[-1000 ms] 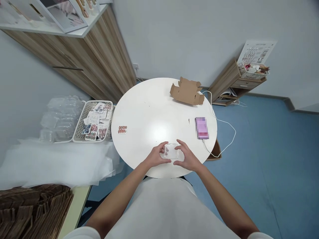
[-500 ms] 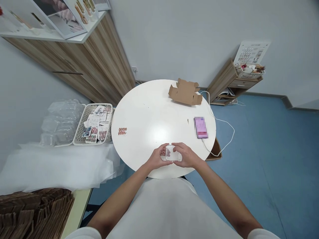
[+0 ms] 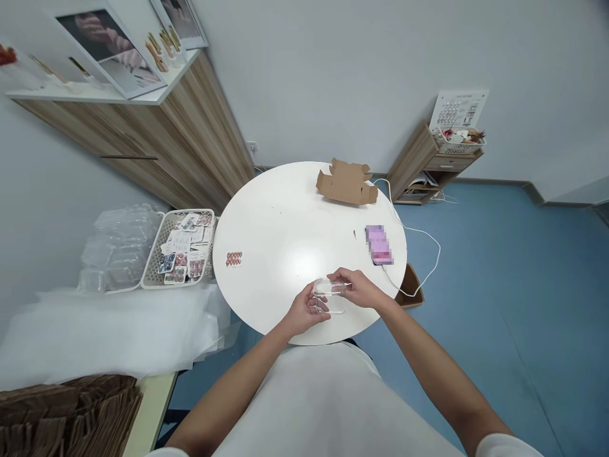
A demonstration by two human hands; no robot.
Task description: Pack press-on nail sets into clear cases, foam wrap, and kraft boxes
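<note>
Pinching the left side of a clear plastic case [image 3: 333, 299] between thumb and fingers with the left hand [image 3: 302, 314], gripping its apparent lid [image 3: 326, 287] near the right edge with the right hand [image 3: 358, 287], over the near part of the white table [image 3: 266, 212]. Probably needing a light touch: steadying the lower half, easing the lid evenly, not squashing thin-looking plastic. Not spotting any readable brand btw, just squinting at too-tiny print on the cards [image 3: 179, 241] and chart [image 3: 459, 109], plus pixels on the purple phone [image 3: 379, 244].
</note>
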